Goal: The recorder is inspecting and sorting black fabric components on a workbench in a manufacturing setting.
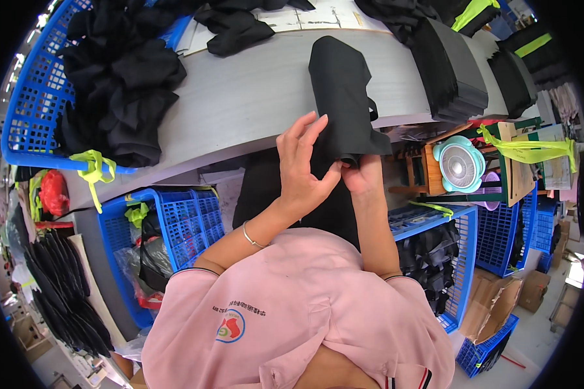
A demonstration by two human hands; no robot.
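Observation:
A long black fabric piece (339, 91) lies across the grey table (240, 97) and hangs over its near edge. My left hand (303, 165) is at the near end of the piece, fingers spread upward and thumb pressed against the fabric's edge. My right hand (362, 174) pinches the same lower end from the right, fingers closed on a rolled edge. The two hands meet at the table's front edge. A thin bracelet circles my left wrist.
A blue basket (29, 104) full of black garments sits on the table's left. Stacks of black pieces (451, 65) stand at the right. Below the table are blue crates (175, 220), a small teal fan (459, 163) and cardboard boxes (499, 298).

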